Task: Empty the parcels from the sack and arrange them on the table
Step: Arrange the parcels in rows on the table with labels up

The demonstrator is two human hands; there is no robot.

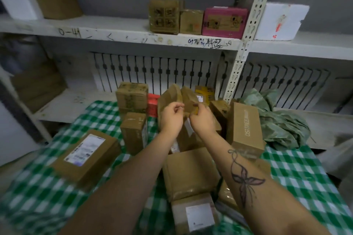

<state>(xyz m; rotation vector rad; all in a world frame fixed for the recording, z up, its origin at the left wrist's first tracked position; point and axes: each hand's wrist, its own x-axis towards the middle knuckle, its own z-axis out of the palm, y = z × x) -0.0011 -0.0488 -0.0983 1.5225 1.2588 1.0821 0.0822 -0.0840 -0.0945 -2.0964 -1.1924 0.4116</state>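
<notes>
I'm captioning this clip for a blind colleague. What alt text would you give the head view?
A person's left hand and right hand hold up two brown packets amid a pile of cardboard boxes on a green-checked table. A crumpled green sack lies to the right, and shelves behind carry other boxes.

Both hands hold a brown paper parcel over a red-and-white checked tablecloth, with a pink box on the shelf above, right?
The head view shows the checked tablecloth is green and white, not red. The left hand and right hand do hold the brown paper parcel, and the pink box is on the shelf above.
</notes>
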